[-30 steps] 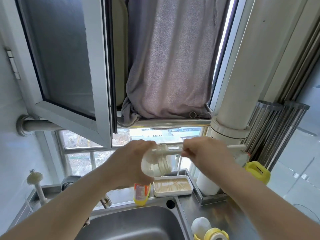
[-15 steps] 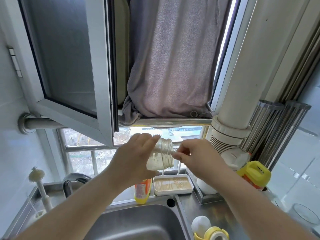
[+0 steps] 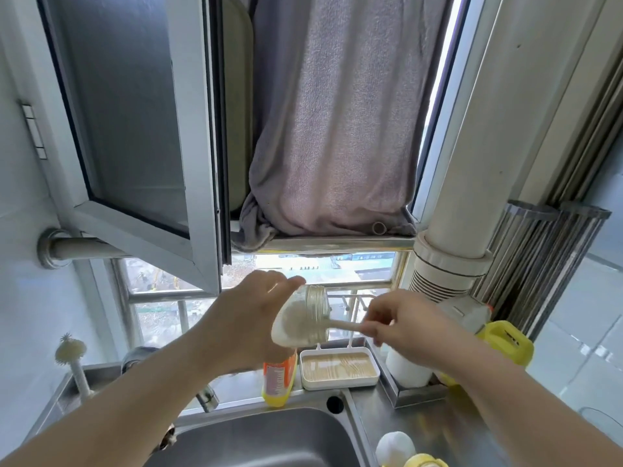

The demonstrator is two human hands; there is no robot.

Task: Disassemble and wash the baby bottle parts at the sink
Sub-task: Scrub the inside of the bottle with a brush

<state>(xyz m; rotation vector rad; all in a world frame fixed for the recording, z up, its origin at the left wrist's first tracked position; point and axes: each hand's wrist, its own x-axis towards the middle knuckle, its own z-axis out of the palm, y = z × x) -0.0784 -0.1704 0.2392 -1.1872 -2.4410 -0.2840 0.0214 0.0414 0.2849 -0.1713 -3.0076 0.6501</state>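
Clear glass bottle [image 3: 301,318] is up in the air over the back edge of the sink [image 3: 269,439], lying on its side. Its long axis runs roughly left to right, base toward the left hand [image 3: 249,318], threaded mouth pointing at the right hand [image 3: 401,323]. That lineup is what the scrubbing depends on.

Left hand is wrapped around the base end, fingers curled over the top, thumb side hidden behind the glass. Right hand sits just beside the mouth, fingers pinched on the pale handle of a brush [image 3: 340,324]. The handle goes straight in through the opening, and the head looks like the whitish blur inside, though I can't tell foam from bristles.

So my guess is we're mid-scrub on the bottle body. The stroke has to stay along the bottle's axis, in and out plus twisting, because the neck rim is the only edge the handle can catch on.

Room-wise it's fine. Window bars behind, orange soap bottle [image 3: 278,379] and a white tray [image 3: 338,367] below, well apart from the hands. 1 more brush [image 3: 72,358] stands off at the left. Yellow jug [image 3: 505,342] is near the right wrist, so a big pull-out to the right could bump it. Other bottle parts [image 3: 404,451] sit on the counter at the bottom edge.
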